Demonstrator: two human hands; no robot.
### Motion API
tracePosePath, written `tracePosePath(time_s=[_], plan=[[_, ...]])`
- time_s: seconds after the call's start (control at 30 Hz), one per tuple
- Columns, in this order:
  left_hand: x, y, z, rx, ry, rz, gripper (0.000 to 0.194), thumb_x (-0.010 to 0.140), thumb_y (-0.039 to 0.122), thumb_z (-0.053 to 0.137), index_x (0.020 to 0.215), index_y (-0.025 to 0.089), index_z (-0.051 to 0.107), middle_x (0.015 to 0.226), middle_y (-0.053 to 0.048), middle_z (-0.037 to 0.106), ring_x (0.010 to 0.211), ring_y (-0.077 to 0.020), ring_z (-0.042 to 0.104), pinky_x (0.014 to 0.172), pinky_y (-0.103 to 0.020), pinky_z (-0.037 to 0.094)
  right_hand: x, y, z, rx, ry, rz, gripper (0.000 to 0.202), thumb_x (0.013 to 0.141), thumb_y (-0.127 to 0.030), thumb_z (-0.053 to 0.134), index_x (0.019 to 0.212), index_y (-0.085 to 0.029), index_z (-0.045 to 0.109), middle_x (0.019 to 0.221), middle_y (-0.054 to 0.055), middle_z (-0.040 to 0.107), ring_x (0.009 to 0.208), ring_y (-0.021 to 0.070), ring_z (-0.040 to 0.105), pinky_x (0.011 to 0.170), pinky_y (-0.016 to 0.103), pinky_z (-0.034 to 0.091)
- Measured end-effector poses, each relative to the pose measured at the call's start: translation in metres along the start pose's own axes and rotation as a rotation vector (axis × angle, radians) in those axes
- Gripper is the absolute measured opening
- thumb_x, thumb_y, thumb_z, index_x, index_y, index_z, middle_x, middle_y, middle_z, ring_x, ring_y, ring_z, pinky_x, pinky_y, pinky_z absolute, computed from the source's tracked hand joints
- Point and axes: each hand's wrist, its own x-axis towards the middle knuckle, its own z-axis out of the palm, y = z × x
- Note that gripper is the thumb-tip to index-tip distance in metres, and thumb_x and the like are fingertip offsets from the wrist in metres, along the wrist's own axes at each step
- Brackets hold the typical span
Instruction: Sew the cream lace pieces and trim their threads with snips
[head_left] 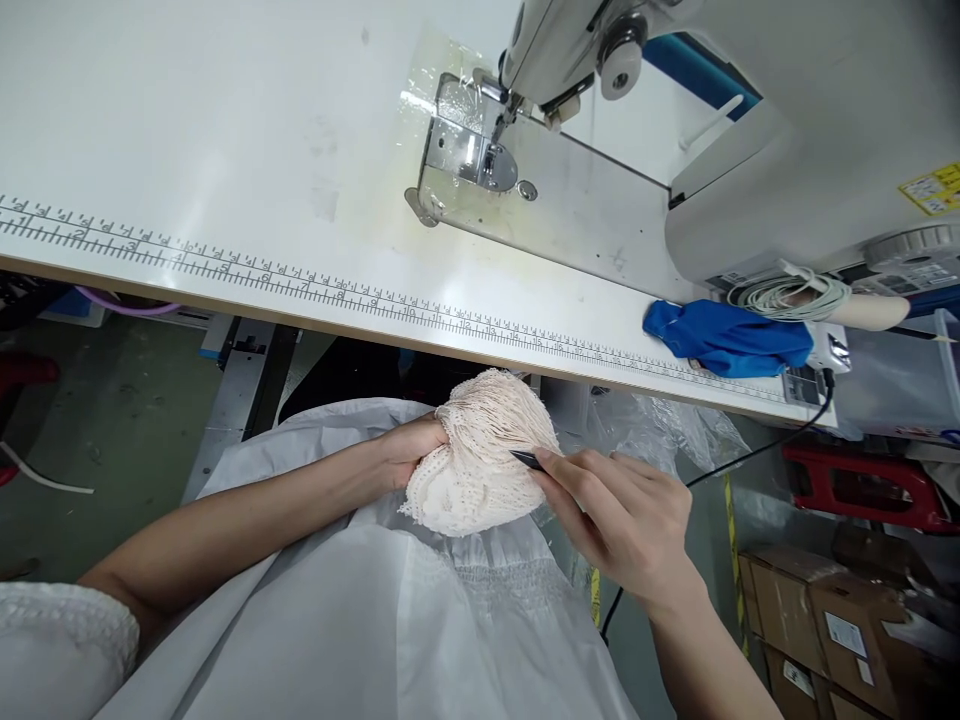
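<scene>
My left hand (417, 450) is closed around the side of a bundle of cream lace trim (480, 480), its fingers partly hidden behind the lace. The bundle is gathered in many thin folds and hangs over my lap, just off the table's front edge. In my right hand (622, 505) is a small black pointed tool (527, 460), pinched between thumb and fingers. Its tip lies against or just over the folds of the lace; most of it is hidden in my grip, so its kind does not show. White fabric (345, 620) covers my lap below.
A sewing machine (720, 160) stands on the white table (225, 130), its needle plate (472, 150) beyond my hands. A printed ruler runs along the front edge. Blue cloth (727, 335) and coiled cord (795, 293) lie at right. Cardboard boxes (802, 610) and a red stool (862, 485) stand below.
</scene>
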Motion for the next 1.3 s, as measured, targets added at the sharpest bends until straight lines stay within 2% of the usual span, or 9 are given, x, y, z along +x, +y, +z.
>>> tracePosePath(time_s=[0.13, 0.3, 0.5, 0.6, 0.73, 1.03, 1.3], plan=[[-0.001, 0.0, 0.001, 0.022, -0.008, 0.021, 0.028, 0.066, 0.018, 0.074, 0.094, 0.016, 0.073, 0.085, -0.008, 0.077, 0.101, -0.0304, 0.068, 0.086, -0.036, 0.052, -0.001, 0.0, -0.003, -0.072, -0.054, -0.024, 0.009, 0.088, -0.016, 0.068, 0.092, -0.016, 0.06, 0.058, -0.007, 0.056, 0.048, 0.0053, 0.043, 0.049, 0.026, 0.025], [-0.002, 0.0, 0.004, 0.023, -0.039, 0.035, 0.027, 0.061, 0.017, 0.076, 0.088, 0.017, 0.074, 0.084, -0.008, 0.077, 0.1, -0.0314, 0.068, 0.083, -0.035, 0.052, -0.003, -0.005, 0.003, -0.075, -0.058, -0.06, 0.007, 0.087, -0.015, 0.068, 0.088, -0.015, 0.061, 0.058, -0.007, 0.055, 0.048, 0.0054, 0.04, 0.05, 0.026, 0.023], [-0.003, 0.002, 0.001, 0.046, -0.02, 0.058, 0.027, 0.063, 0.017, 0.077, 0.089, 0.015, 0.074, 0.079, -0.009, 0.076, 0.1, -0.0323, 0.068, 0.081, -0.035, 0.053, -0.011, -0.008, 0.005, -0.043, -0.075, -0.074, 0.016, 0.083, -0.009, 0.07, 0.096, -0.014, 0.063, 0.063, -0.005, 0.058, 0.053, 0.007, 0.044, 0.053, 0.026, 0.025], [-0.002, 0.001, -0.002, 0.05, -0.033, 0.082, 0.026, 0.064, 0.016, 0.076, 0.09, 0.015, 0.073, 0.083, -0.008, 0.076, 0.101, -0.031, 0.067, 0.083, -0.034, 0.052, -0.012, -0.009, 0.002, -0.07, -0.048, -0.08, 0.015, 0.084, -0.012, 0.07, 0.097, -0.014, 0.063, 0.061, -0.005, 0.057, 0.052, 0.007, 0.041, 0.053, 0.026, 0.025], [-0.001, 0.0, -0.004, 0.054, 0.008, 0.124, 0.031, 0.06, 0.014, 0.079, 0.091, 0.014, 0.072, 0.085, -0.009, 0.076, 0.101, -0.0308, 0.067, 0.084, -0.034, 0.052, -0.01, -0.01, 0.001, -0.098, -0.061, -0.089, 0.014, 0.086, -0.012, 0.067, 0.098, -0.015, 0.062, 0.061, -0.005, 0.057, 0.052, 0.0071, 0.04, 0.053, 0.026, 0.025], [-0.004, 0.002, 0.002, 0.043, -0.003, 0.094, 0.023, 0.06, 0.013, 0.076, 0.082, 0.015, 0.073, 0.073, -0.007, 0.074, 0.102, -0.0326, 0.067, 0.085, -0.035, 0.051, -0.001, -0.012, 0.002, -0.114, -0.038, -0.09, 0.011, 0.086, -0.012, 0.065, 0.096, -0.014, 0.061, 0.06, -0.005, 0.056, 0.05, 0.0075, 0.038, 0.052, 0.027, 0.023], [-0.003, 0.001, 0.0, 0.055, -0.057, 0.08, 0.027, 0.059, 0.016, 0.076, 0.086, 0.017, 0.074, 0.079, -0.007, 0.076, 0.103, -0.0335, 0.067, 0.085, -0.037, 0.051, -0.004, -0.011, 0.003, -0.094, -0.05, -0.093, 0.016, 0.084, -0.014, 0.068, 0.099, -0.015, 0.062, 0.061, -0.005, 0.056, 0.05, 0.0069, 0.043, 0.052, 0.027, 0.025]])
